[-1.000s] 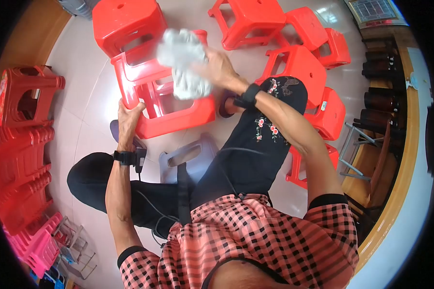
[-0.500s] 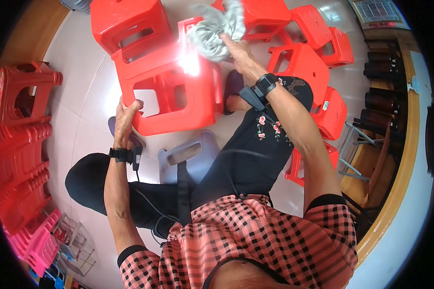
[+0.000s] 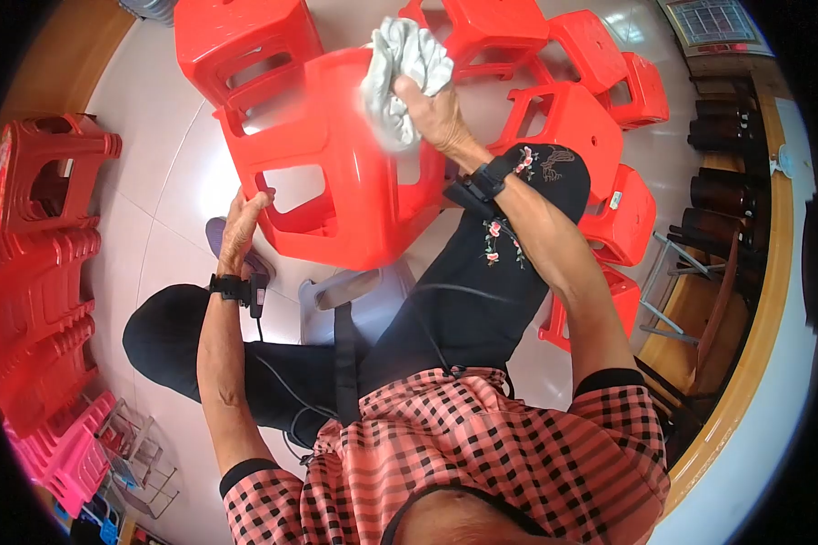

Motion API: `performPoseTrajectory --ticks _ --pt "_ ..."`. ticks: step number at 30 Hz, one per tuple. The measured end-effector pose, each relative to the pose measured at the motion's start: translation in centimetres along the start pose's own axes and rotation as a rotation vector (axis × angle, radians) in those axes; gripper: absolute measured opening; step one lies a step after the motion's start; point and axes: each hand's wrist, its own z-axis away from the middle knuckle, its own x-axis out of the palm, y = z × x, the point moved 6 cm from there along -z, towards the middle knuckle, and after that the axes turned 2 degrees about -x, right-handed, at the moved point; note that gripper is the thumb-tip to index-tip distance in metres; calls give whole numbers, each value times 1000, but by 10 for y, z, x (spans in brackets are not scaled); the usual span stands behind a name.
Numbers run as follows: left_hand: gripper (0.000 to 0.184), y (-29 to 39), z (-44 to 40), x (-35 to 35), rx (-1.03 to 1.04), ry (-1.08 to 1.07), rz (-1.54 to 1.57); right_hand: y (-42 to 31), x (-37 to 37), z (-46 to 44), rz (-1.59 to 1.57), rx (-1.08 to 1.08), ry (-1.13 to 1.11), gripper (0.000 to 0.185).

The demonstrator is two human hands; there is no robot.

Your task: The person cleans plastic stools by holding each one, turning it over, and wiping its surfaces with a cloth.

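Note:
In front of me a red plastic stool (image 3: 354,218) is tipped on its side, its legs toward the left. My left hand (image 3: 243,222) is closed round one of its legs at the left. In my right hand (image 3: 433,116) is a bunched whitish cloth (image 3: 409,59), which lies against the stool's upper right part. The fingers under the cloth are partly hidden. Below the held stool, between my legs, is a grey stool (image 3: 359,304).
Several red stools stand beyond and to the right, among them one at top left (image 3: 245,50) and one by my right knee (image 3: 563,132). Stacked red stools (image 3: 36,300) and pink stools (image 3: 73,454) line the left. A folding chair (image 3: 691,291) leans at the right.
The red stool has turned, so more of its side and seat faces me. My right hand and the cloth have moved slightly toward me; my left hand keeps its hold.

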Motion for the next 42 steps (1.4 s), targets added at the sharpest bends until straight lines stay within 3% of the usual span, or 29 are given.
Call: performPoseTrajectory --ticks 3,6,7,10,13,16,17,20,21,23,25,28,30,31,32,33,34,35,36,37,38,40,41,42 --pt "46 -9 -2 1 12 36 -122 -5 16 1 -76 -35 -11 32" --pt "49 -17 -8 -2 -65 219 -617 -8 21 3 109 -7 34 30" --pt "55 -1 2 5 46 194 -778 -11 23 4 160 44 25 30" --pt "55 29 43 53 2 -241 -156 -4 26 2 254 83 58 25" --pt "51 68 75 82 97 -183 -70 14 29 2 232 116 37 26" --pt "44 45 63 97 1 -319 89 11 39 6 285 119 -29 25" --pt "39 31 58 102 4 -352 242 12 39 6 284 67 52 29" --pt "35 31 58 105 -32 -210 320 11 37 2 392 23 22 29" --pt "36 29 56 102 -33 -182 322 22 34 4 395 127 -34 33" --pt "39 23 49 92 -36 -127 324 36 30 3 452 36 -36 37" --pt "46 2 40 79 -210 -52 127 17 38 0 416 -90 -82 42" --pt "63 -12 31 77 -248 -39 168 6 49 11 475 45 -158 46" --pt "70 -9 23 76 -149 -298 397 3 59 25 522 -34 -270 48" --pt "73 -7 19 74 -138 -323 446 0 64 33 544 -72 -324 48" --pt "71 -3 13 70 -43 -245 472 3 74 48 636 -1 -550 49" --pt "70 9 11 69 55 -166 500 -5 83 62 576 -196 -527 48" --pt "68 23 12 68 153 -84 527 -20 94 78 607 -237 -621 42" --pt "72 50 37 72 42 -52 582 -23 103 94 639 -226 -778 43" --pt "68 38 31 65 7 66 623 -29 113 105 452 -382 -704 40" --pt "64 22 15 71 -81 -167 735 -34 120 107 463 -364 -825 38" --pt "59 14 10 63 75 -149 512 -39 125 108 474 -345 -944 36" --pt "51 8 20 56 315 26 83 -33 123 89 587 -380 -780 34" --pt "48 10 36 57 382 170 -131 -28 119 75 644 -396 -698 33" --pt "54 5 33 63 274 121 -60 -22 113 55 709 -398 -673 29"
